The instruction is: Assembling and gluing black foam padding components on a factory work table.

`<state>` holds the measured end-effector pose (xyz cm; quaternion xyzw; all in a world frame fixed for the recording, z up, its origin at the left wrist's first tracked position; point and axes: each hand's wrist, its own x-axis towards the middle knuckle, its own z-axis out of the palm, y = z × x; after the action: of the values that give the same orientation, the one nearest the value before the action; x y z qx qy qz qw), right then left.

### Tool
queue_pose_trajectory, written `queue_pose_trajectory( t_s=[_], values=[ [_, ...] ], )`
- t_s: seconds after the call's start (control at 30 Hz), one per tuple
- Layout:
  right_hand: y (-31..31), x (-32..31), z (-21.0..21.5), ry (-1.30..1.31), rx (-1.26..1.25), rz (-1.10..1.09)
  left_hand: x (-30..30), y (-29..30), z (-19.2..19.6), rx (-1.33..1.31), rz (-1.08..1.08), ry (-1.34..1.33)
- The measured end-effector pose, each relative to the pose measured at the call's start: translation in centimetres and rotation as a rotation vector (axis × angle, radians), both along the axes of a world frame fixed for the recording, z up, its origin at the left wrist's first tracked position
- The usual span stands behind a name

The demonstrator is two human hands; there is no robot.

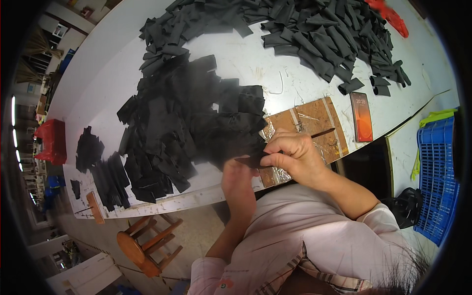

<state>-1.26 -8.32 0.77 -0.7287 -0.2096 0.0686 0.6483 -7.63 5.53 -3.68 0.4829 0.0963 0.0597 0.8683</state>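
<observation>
Between my two hands, close to the table's near edge, is a small black fabric piece (251, 160). My right hand (290, 153) pinches its right end between thumb and fingers. My left hand (238, 178) is closed at its left end, with the fingertips partly hidden by the cloth. Just beyond lies a wide heap of flat black fabric pieces (172, 118). Under and beside my right hand rests a brown board (314, 115) wrapped in clear tape, with a dark thin strip (323, 132) across it.
Rolled black fabric tubes (319, 39) pile up at the far side of the white table (236, 54). A phone (362, 118) lies right of the board. A blue crate (437, 172) stands at the right, a wooden stool (142, 246) on the floor at lower left, a red bin (51, 142) far left.
</observation>
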Motion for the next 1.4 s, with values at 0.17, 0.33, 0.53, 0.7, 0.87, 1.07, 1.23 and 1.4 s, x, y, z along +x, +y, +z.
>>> queue_pose_trajectory(
  t_s=[0.17,0.33,0.53,0.7,0.87,1.07,1.23,1.4],
  values=[
    [-0.8,1.1,0.2,-0.077,-0.163,0.162,2.6,3.0,2.8,-0.019,-0.307,0.049],
    [-0.4,1.5,0.8,-0.105,-0.237,0.261,4.0,4.7,5.2,0.341,-0.554,0.15],
    [-0.4,1.5,0.6,-0.141,-0.256,0.379,4.6,5.3,5.9,0.452,-0.725,0.253],
    [0.6,1.4,0.4,-0.37,-0.355,0.284,4.3,5.5,4.7,0.549,-0.701,0.271],
    [0.9,-0.7,0.5,-0.175,-0.225,-0.114,2.8,4.8,2.5,0.121,-0.315,0.3],
    [1.6,-0.8,-0.6,-0.197,-0.102,-0.124,1.4,1.2,2.7,0.605,-0.066,0.046],
    [2.5,-0.8,-1.8,-0.472,-0.361,-0.109,1.6,-0.1,0.5,1.064,0.393,-0.124],
    [1.9,0.0,-2.2,-0.352,-0.335,-0.133,2.6,1.7,2.5,0.012,0.018,0.216]
  ],
)
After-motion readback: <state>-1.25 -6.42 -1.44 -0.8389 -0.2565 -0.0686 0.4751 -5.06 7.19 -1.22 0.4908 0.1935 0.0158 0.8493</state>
